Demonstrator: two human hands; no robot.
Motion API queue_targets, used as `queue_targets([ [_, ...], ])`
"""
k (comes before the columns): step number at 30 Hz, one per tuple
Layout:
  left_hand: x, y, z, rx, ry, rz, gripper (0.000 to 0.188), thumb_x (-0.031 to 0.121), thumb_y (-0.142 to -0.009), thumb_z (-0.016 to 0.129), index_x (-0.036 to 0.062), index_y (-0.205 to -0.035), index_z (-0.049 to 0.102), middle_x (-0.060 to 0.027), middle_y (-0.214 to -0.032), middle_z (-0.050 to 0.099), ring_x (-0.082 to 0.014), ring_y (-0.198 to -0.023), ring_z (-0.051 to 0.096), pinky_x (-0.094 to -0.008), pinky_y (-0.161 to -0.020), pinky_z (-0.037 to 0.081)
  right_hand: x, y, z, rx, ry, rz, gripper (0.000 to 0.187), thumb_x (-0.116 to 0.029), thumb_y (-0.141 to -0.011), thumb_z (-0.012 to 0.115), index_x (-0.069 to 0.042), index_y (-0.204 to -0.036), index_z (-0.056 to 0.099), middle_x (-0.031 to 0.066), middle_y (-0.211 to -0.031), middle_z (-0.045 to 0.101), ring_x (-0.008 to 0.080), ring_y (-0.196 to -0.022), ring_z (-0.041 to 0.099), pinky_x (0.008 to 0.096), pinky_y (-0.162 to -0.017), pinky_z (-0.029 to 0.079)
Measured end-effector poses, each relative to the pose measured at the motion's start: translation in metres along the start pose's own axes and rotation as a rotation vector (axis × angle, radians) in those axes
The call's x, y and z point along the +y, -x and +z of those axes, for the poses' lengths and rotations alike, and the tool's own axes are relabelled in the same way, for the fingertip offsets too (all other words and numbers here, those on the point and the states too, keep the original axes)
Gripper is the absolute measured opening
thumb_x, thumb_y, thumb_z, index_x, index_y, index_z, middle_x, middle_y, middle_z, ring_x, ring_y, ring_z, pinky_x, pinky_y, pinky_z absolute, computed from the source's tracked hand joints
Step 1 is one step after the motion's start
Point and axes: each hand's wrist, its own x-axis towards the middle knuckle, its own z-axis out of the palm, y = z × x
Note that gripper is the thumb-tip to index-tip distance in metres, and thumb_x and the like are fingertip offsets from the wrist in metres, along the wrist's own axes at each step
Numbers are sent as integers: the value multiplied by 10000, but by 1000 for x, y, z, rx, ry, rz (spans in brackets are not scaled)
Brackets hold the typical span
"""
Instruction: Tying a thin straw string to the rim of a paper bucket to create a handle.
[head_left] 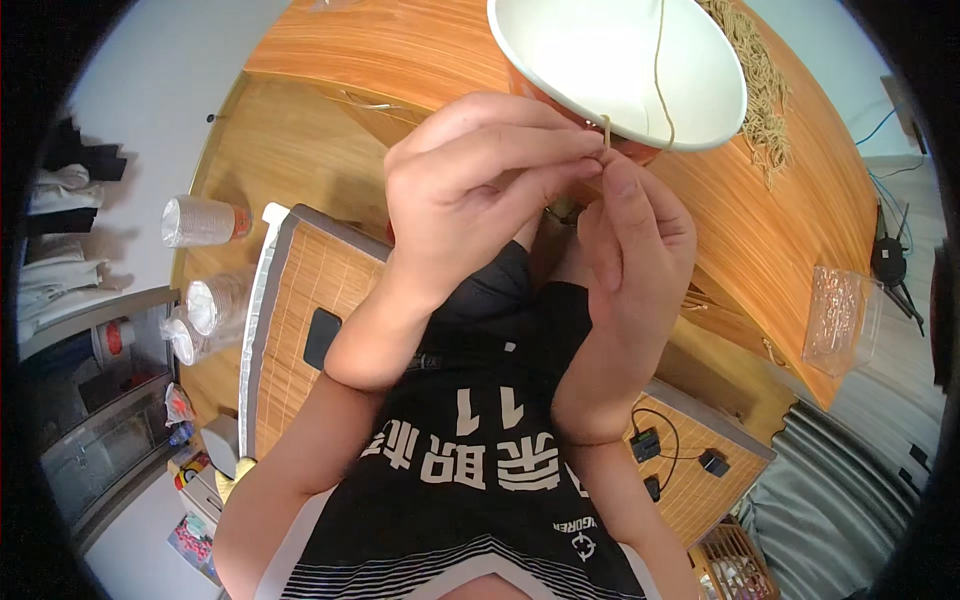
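Note:
My left hand (pixel 465 190) and my right hand (pixel 640 235) meet fingertip to fingertip at the near rim of a large bucket (pixel 590 60), white inside and reddish outside. Both pinch a thin tan cord (pixel 606 130), whose short end sticks up between the fingers. How the cord lies inside the pinch is hidden. Another stretch of tan cord (pixel 658 75) runs down across the bucket's white inner wall and over its near rim. Right of the bucket, a tangled heap of similar tan cords (pixel 758 85) lies on the wooden table.
The curved wooden table (pixel 400 50) reaches round to the right, where a clear plastic box (pixel 838 315) sits near its edge. A phone (pixel 322 338) lies on the woven mat (pixel 290 300) at my left. Stacked tubs in plastic (pixel 205 220) stand on the floor; chargers (pixel 648 445) lie at my right.

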Motion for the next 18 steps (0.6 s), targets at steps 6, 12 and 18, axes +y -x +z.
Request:
queue_targets([
  [6,-3,-4,4,3,147,-92,181,-59,-704,747,22,-865,731,-68,-870,678,-134,-798,654,-225,-696,520,-5,2,-2,29,38,-3,213,-118,-894,641,24,-1045,685,-59,-594,519,-6,-484,389,154,-441,242],
  [12,12,-7,1,-6,512,-556,88,-12,-818,698,-4,-903,719,-65,-901,678,-93,-802,625,-207,-712,485,5,-3,-12,22,82,-128,227,-64,-865,659,9,-1080,670,-77,-607,516,-16,-508,402,141,-462,256],
  [18,12,-8,-1,32,457,-534,91,20,-832,704,7,-919,727,-65,-896,684,-90,-769,612,-189,-686,461,8,0,-4,117,352,-364,229,-21,-824,695,-13,-1053,684,-85,-582,494,-23,-510,403,144,-470,274],
])
